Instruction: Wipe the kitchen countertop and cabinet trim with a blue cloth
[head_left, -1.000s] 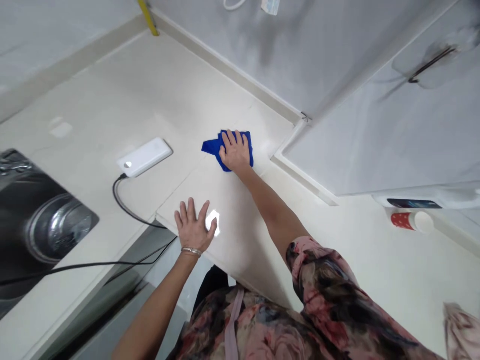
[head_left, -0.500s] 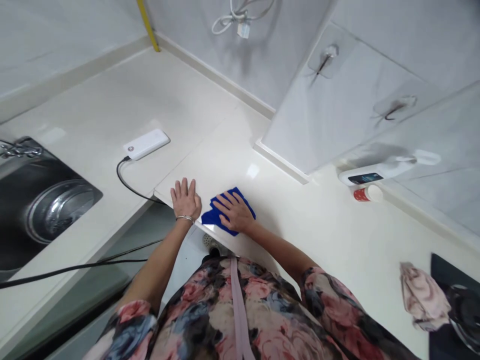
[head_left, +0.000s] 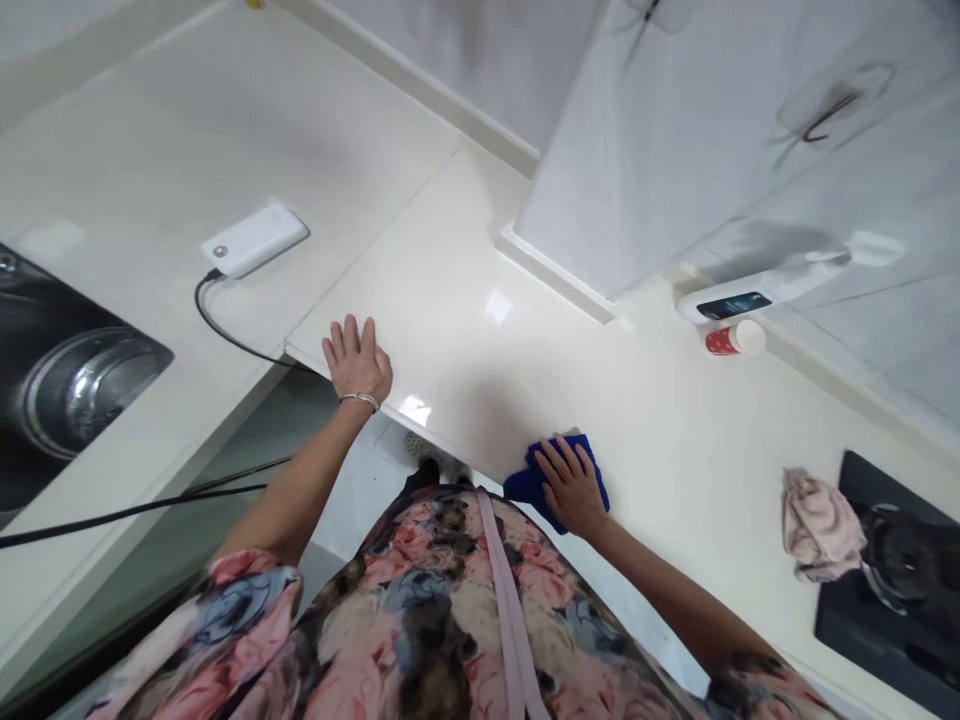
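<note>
My left hand [head_left: 358,360] lies flat on the white countertop [head_left: 435,350] near its front edge, fingers spread and holding nothing. A bracelet circles that wrist. Farther right, my right hand [head_left: 574,488] presses down on a folded blue cleaning cloth [head_left: 592,452], its fingers laid over the top. One corner of the cloth reaches the counter's front edge; the part under my palm is hidden.
A white power bank [head_left: 259,240] with a black cable [head_left: 232,338] lies left of my left hand, beyond the sink [head_left: 75,390]. At right are a red-and-white paper cup [head_left: 739,339], a white handheld device [head_left: 750,295], a crumpled pink cloth [head_left: 821,525] and a black stove [head_left: 847,610]. A wall corner [head_left: 555,275] juts over the counter.
My right hand has slid the blue cleaning cloth to the right and toward me along the counter's front edge. My left hand stays in place while the view shifts slightly.
</note>
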